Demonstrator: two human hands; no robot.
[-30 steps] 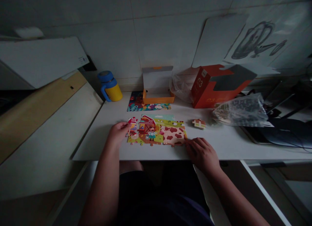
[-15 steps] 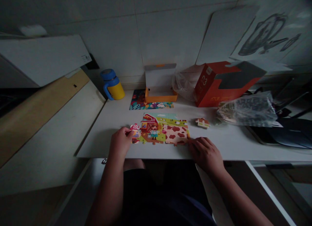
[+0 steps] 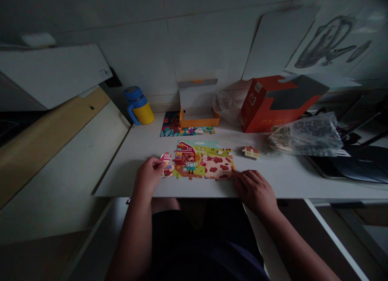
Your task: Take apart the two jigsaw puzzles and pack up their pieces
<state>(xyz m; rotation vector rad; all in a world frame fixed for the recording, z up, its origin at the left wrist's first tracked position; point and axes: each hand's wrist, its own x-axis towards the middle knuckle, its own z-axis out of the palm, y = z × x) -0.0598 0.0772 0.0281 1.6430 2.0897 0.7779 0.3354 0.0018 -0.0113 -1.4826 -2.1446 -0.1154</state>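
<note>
A partly joined jigsaw puzzle [image 3: 198, 160] with a red barn, a farmer and a spotted cow lies flat near the front of the desk. At its left side my left hand [image 3: 149, 174] is closed on a small strip of joined puzzle pieces [image 3: 166, 167], pinched by thumb and fingertips. The strip sits beside the barn, close to the puzzle's left edge. My right hand [image 3: 254, 189] lies at the lower right corner with its fingers curled and fingertips against the cow side's edge. A small stack of loose puzzle pieces [image 3: 251, 152] is right of the puzzle.
Behind the puzzle stands an opened orange box [image 3: 200, 122] on a colourful printed card [image 3: 169, 129]. A blue and yellow flask [image 3: 139, 107] is at the back left. Toward the right are a red box [image 3: 273, 107] and a plastic bag with pieces [image 3: 306, 137].
The strip of puzzle pieces in my left hand has straightened and shifted slightly left, more in line with the puzzle's side. My right hand stays at the puzzle's right edge.
</note>
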